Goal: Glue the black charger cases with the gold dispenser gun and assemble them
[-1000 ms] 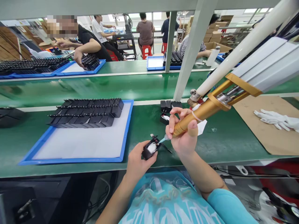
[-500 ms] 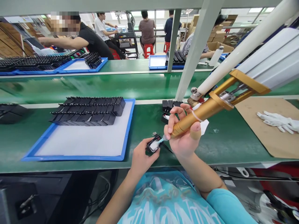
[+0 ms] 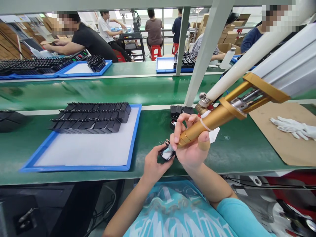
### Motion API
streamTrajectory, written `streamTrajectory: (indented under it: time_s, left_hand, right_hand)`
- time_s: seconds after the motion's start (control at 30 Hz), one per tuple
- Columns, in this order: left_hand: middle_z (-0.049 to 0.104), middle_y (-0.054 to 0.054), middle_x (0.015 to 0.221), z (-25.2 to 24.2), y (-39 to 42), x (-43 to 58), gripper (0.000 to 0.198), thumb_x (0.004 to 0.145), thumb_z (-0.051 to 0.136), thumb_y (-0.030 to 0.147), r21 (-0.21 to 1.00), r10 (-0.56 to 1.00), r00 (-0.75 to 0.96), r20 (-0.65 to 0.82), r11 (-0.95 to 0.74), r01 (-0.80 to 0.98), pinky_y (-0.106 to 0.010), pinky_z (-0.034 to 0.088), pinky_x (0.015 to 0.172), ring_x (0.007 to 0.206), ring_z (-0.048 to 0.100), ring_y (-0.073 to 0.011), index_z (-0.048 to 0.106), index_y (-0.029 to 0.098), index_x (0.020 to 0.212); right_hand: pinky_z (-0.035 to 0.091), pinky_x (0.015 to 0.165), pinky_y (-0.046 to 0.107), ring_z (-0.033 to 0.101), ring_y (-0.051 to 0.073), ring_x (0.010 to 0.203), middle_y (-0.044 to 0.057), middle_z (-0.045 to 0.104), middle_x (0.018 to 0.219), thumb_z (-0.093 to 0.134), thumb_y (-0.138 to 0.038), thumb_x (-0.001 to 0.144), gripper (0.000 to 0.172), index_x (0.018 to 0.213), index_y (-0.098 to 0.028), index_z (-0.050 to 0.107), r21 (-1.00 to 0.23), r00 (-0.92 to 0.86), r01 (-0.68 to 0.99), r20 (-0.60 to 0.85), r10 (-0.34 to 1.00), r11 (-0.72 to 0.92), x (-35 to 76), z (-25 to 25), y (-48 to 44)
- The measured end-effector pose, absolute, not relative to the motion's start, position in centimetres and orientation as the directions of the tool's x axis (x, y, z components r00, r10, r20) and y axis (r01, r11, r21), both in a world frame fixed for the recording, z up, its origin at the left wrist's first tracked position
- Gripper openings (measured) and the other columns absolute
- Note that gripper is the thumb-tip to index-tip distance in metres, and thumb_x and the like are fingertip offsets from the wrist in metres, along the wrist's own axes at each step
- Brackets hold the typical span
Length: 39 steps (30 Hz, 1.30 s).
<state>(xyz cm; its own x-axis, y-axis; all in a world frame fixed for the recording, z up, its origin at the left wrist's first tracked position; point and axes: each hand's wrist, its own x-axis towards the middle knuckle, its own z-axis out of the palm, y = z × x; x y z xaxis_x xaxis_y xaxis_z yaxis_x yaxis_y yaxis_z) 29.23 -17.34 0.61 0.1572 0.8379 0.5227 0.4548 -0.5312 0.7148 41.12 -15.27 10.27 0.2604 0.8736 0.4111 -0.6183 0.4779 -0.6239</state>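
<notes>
My left hand (image 3: 153, 164) grips a small black plug-in power adapter housing (image 3: 168, 156) with metal prongs, its open side up and white material inside. My right hand (image 3: 191, 148) is wrapped round the gold barrel of a glue dispensing gun (image 3: 197, 130), which slants down from the upper right. The gun's pale blue nozzle tip (image 3: 167, 150) reaches into the housing; whether it touches the white material I cannot tell. Behind my right hand stand several more black housings (image 3: 175, 112), partly hidden by my fingers.
To the left, a blue-rimmed tray (image 3: 135, 131) carries rows of black housings (image 3: 98, 117). On the right, white gloves (image 3: 292, 126) lie on a sheet of cardboard (image 3: 269, 131). A slanted metal post (image 3: 204, 56) rises behind the gun. Co-workers sit beyond the green bench.
My left hand has shifted a little right with the housing, closer to my right hand. The nozzle now sits farther across the housing's opening.
</notes>
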Motion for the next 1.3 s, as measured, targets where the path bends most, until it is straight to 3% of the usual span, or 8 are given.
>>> streamTrajectory:
  time_s: [0.13, 0.43, 0.6, 0.7, 0.83, 1.0, 1.17, 1.3]
  left_hand:
    - [0.075, -0.006, 0.097, 0.5, -17.3, 29.0, 0.036, 0.078, 0.070, 0.028, 0.705, 0.839, 0.179, 0.513, -0.531, 0.469, -0.026, 0.057, 0.068, 0.077, 0.072, -0.0169, 0.060, 0.019, 0.111]
    - [0.074, -0.006, 0.101, -1.6, -16.5, 27.8, 0.037, 0.082, 0.067, 0.027, 0.686, 0.893, 0.168, 0.416, -0.430, 0.587, -0.029, 0.057, 0.074, 0.083, 0.070, -0.0180, 0.060, 0.020, 0.118]
    - [0.071, -0.007, 0.110, -2.4, -16.0, 26.2, 0.041, 0.084, 0.065, 0.024, 0.671, 0.896, 0.142, 0.421, -0.413, 0.616, -0.030, 0.057, 0.077, 0.093, 0.068, -0.0191, 0.059, 0.022, 0.123]
    - [0.071, -0.006, 0.110, -2.2, -15.9, 25.6, 0.042, 0.084, 0.065, 0.024, 0.685, 0.891, 0.145, 0.431, -0.428, 0.590, -0.030, 0.057, 0.078, 0.092, 0.068, -0.0184, 0.058, 0.023, 0.125]
    - [0.072, -0.006, 0.106, -1.7, -15.9, 25.5, 0.039, 0.083, 0.066, 0.028, 0.751, 0.913, 0.112, 0.393, -0.389, 0.534, -0.028, 0.058, 0.074, 0.087, 0.069, -0.0176, 0.060, 0.022, 0.121]
    - [0.075, -0.003, 0.091, -0.8, -16.2, 25.9, 0.035, 0.078, 0.067, 0.032, 0.894, 0.968, 0.080, 0.236, -0.249, 0.373, -0.024, 0.058, 0.064, 0.072, 0.070, -0.0162, 0.063, 0.020, 0.110]
    - [0.074, -0.001, 0.083, -0.5, -16.3, 26.2, 0.028, 0.078, 0.064, 0.034, 0.945, 0.981, 0.128, 0.144, -0.175, 0.276, -0.024, 0.057, 0.062, 0.069, 0.068, -0.0158, 0.066, 0.019, 0.102]
    - [0.073, -0.001, 0.085, -0.8, -16.1, 26.0, 0.027, 0.080, 0.063, 0.033, 0.948, 0.982, 0.138, 0.130, -0.164, 0.273, -0.024, 0.057, 0.065, 0.072, 0.069, -0.0159, 0.066, 0.020, 0.103]
  right_hand:
    - [0.041, 0.031, 0.019, 0.045, 0.006, 0.048, 0.000, 0.052, 0.095, 0.060, -0.060, 0.078, 0.041, 0.105, -0.030, 0.055, -0.615, 0.277, -0.610, 0.426, 0.861, 0.500, 41.2, 10.3, -15.2]
    - [0.040, 0.032, 0.022, 0.047, 0.008, 0.051, 0.001, 0.053, 0.101, 0.056, -0.062, 0.078, 0.038, 0.099, -0.031, 0.054, -0.658, 0.408, -0.508, 0.385, 0.828, 0.556, 42.8, 9.3, -14.9]
    - [0.041, 0.037, 0.025, 0.051, 0.010, 0.053, 0.000, 0.056, 0.106, 0.061, -0.058, 0.077, 0.035, 0.102, -0.033, 0.057, -0.705, 0.524, -0.353, 0.395, 0.755, 0.615, 46.5, 7.8, -15.5]
    - [0.050, 0.052, 0.030, 0.056, 0.011, 0.056, -0.001, 0.060, 0.109, 0.066, -0.047, 0.078, 0.030, 0.105, -0.036, 0.058, -0.728, 0.622, -0.187, 0.432, 0.653, 0.659, 49.3, 6.9, -16.0]
    - [0.053, 0.076, 0.034, 0.065, 0.013, 0.069, -0.002, 0.061, 0.116, 0.067, -0.028, 0.079, 0.029, 0.106, -0.035, 0.060, -0.807, 0.698, -0.062, 0.385, 0.604, 0.587, 53.3, 5.6, -15.7]
    - [0.052, 0.072, 0.028, 0.067, 0.015, 0.083, 0.002, 0.068, 0.100, 0.070, -0.013, 0.071, 0.036, 0.104, -0.024, 0.063, -0.849, 0.748, -0.044, 0.322, 0.581, 0.526, 57.8, 3.9, -13.3]
    - [0.052, 0.076, 0.028, 0.065, 0.018, 0.101, 0.005, 0.070, 0.101, 0.073, -0.007, 0.068, 0.040, 0.102, -0.027, 0.067, -0.867, 0.735, -0.119, 0.251, 0.630, 0.484, 59.0, 3.6, -11.9]
    - [0.050, 0.086, 0.026, 0.061, 0.015, 0.106, 0.002, 0.064, 0.115, 0.074, -0.009, 0.071, 0.046, 0.110, -0.031, 0.066, -0.862, 0.762, 0.151, 0.413, 0.498, 0.485, 56.7, 3.6, -13.6]
